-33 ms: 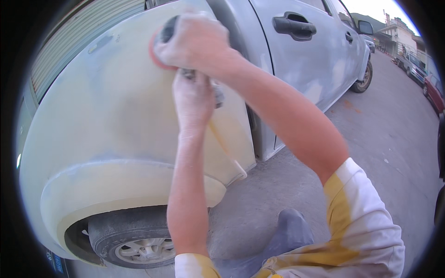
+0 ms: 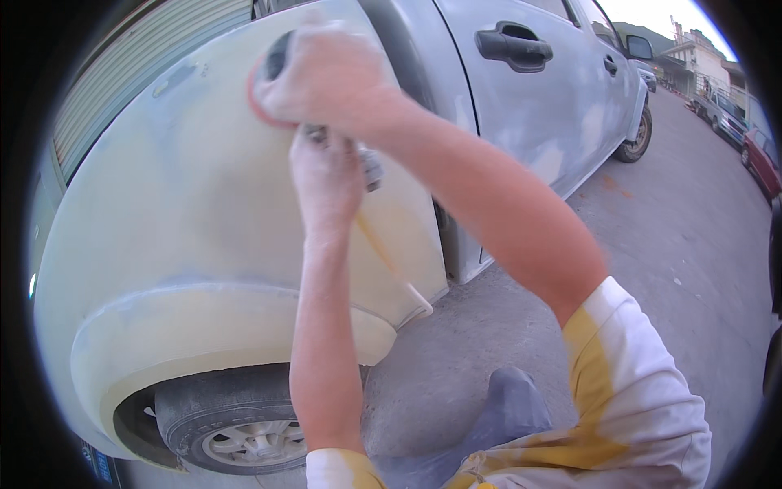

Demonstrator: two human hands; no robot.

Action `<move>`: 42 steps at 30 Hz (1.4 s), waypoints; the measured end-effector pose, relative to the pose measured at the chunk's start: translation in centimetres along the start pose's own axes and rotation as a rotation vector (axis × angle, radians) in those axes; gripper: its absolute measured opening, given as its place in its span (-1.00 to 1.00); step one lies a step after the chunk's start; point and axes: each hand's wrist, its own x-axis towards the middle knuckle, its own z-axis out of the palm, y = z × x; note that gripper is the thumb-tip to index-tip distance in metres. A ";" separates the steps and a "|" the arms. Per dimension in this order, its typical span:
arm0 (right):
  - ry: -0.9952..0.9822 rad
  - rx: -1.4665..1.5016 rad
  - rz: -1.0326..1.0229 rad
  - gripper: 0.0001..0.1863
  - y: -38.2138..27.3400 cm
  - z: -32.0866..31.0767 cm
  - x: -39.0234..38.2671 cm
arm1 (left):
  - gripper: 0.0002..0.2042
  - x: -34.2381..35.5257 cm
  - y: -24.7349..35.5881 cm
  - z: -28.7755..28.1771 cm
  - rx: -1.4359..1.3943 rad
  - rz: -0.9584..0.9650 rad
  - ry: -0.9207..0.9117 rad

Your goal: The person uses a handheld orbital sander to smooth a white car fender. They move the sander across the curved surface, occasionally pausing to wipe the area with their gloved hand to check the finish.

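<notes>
Sander (image 2: 278,57) on cream panel (image 2: 163,212), 11 o'clock
Right hand (image 2: 330,77) clamped over its top, left hand (image 2: 328,175) gripping below; can't read that blue plate (image 2: 100,464) at 7 o'clock

Soft, even daylight lit the scene, moderately bright, with the pale sky (image 2: 680,15) at the far right washed out nearly to white. Shadows were faint on the grey ground (image 2: 652,277); the deepest dark lay around the near tyre (image 2: 216,407), under the wheel arch (image 2: 204,364). A small white glare (image 2: 32,285) showed at the far left. The pale body panel (image 2: 155,220) looked mostly matt, while the door (image 2: 538,122) carried a dull sheen. Blur smeared the right hand (image 2: 334,77) and softened the left hand (image 2: 327,183). Fisheye distortion bowed the ribbed shutter (image 2: 163,65) on the left, and black rounded off the corners.
</notes>
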 end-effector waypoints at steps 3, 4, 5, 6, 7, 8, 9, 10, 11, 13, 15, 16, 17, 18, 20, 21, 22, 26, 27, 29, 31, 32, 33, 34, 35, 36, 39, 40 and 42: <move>-0.002 0.088 -0.120 -0.33 -3.7 1.5 -2.1 | -0.65 -2.2 -2.3 -2.5 0.404 0.203 0.204; -0.003 0.086 -0.188 -0.33 -5.0 2.2 -3.3 | -0.66 -4.2 -3.1 -3.1 0.338 0.141 0.280; 0.007 0.065 -0.267 -0.33 -6.2 2.9 -4.6 | -0.66 -5.9 -3.6 -3.6 0.264 0.090 0.351; -0.030 0.043 -0.295 -0.32 -7.5 3.4 -6.0 | -0.65 -7.3 -4.0 -4.1 0.174 0.040 0.405; -0.116 -0.032 -0.319 -0.31 -8.4 3.6 -7.0 | -0.64 -8.4 -4.1 -4.4 0.112 0.020 0.448; -0.105 -0.036 -0.357 -0.32 -8.9 3.8 -7.6 | -0.63 -9.3 -4.0 -4.4 0.065 0.011 0.483; -0.139 -0.081 -0.391 -0.33 -9.2 3.9 -8.2 | -0.62 -9.8 -3.7 -4.2 0.034 0.019 0.496; -0.186 -0.123 -0.445 -0.35 -8.9 3.8 -8.1 | -0.61 -9.8 -3.2 -3.8 0.017 0.041 0.498; -0.147 -0.067 -0.381 -0.36 -8.6 3.5 -7.9 | -0.61 -9.5 -2.6 -3.4 0.009 0.066 0.494; -0.097 0.040 -0.291 -0.39 -6.0 2.6 -7.9 | -0.59 -8.4 -1.3 -1.6 0.007 0.137 0.445; -0.098 0.131 -0.153 -0.36 -2.7 1.9 -6.0 | -0.57 -6.4 -0.5 0.9 0.004 0.122 0.371; -0.058 0.111 -0.106 -0.38 -0.8 1.2 -5.4 | -0.56 -5.5 -0.1 2.2 -0.009 0.188 0.297; -0.017 0.089 -0.057 -0.39 1.0 0.2 -5.0 | -0.55 -4.6 0.4 3.5 0.013 0.123 0.228; 0.034 0.043 -0.007 -0.37 2.7 -0.6 -4.9 | -0.54 -4.3 0.7 4.7 -0.049 0.080 0.161; 0.084 -0.014 0.096 -0.35 5.0 -1.4 -5.1 | -0.53 -3.9 0.8 6.3 -0.103 -0.035 0.016; 0.081 -0.020 0.146 -0.34 5.8 -1.5 -5.1 | -0.53 -3.8 0.6 6.5 -0.066 -0.134 -0.019; 0.059 -0.040 0.224 -0.34 6.0 -1.4 -5.3 | -0.52 -4.0 0.2 6.2 -0.044 -0.158 -0.047; -0.075 0.047 0.019 -0.31 1.8 1.6 -6.1 | -0.55 -5.2 -2.8 1.5 0.159 0.177 0.072; -0.114 0.024 -0.077 -0.31 -0.3 2.4 -6.4 | -0.57 -5.9 -3.7 0.2 0.261 0.336 0.194; -0.088 -0.014 -0.290 -0.27 -4.6 3.4 -8.0 | -0.59 -8.8 -4.6 -2.9 0.021 0.040 0.351; -0.160 -0.150 -0.340 -0.24 -8.0 3.9 -8.5 | -0.60 -10.4 -4.8 -4.4 -0.064 -0.034 0.471; -0.264 -0.244 -0.413 -0.23 -8.6 3.9 -8.8 | -0.60 -11.0 -4.7 -4.5 -0.064 -0.028 0.494; -0.157 -0.150 -0.354 -0.25 -8.4 4.0 -9.0 | -0.61 -11.2 -4.4 -4.2 -0.056 0.000 0.489; -0.119 -0.088 -0.342 -0.26 -7.4 3.8 -9.0 | -0.61 -10.9 -4.1 -3.3 -0.056 0.031 0.469; -0.077 -0.045 -0.325 -0.28 -5.9 3.5 -9.0 | -0.62 -10.5 -3.7 -2.1 -0.050 0.062 0.439; -0.033 0.023 -0.253 -0.29 -4.2 3.5 -8.6 | -0.62 -9.9 -3.2 -0.8 -0.051 0.086 0.393; 0.019 0.084 -0.157 -0.28 3.2 2.3 -6.7 | -0.63 -6.8 -1.9 3.8 -0.023 0.138 0.187; 0.092 0.014 -0.083 -0.26 5.1 1.3 -6.6 | -0.59 -5.4 -1.3 5.1 0.036 0.146 0.099; 0.193 -0.093 0.099 -0.42 6.7 0.3 -5.8 | -0.53 -4.6 0.1 6.9 0.113 0.064 -0.008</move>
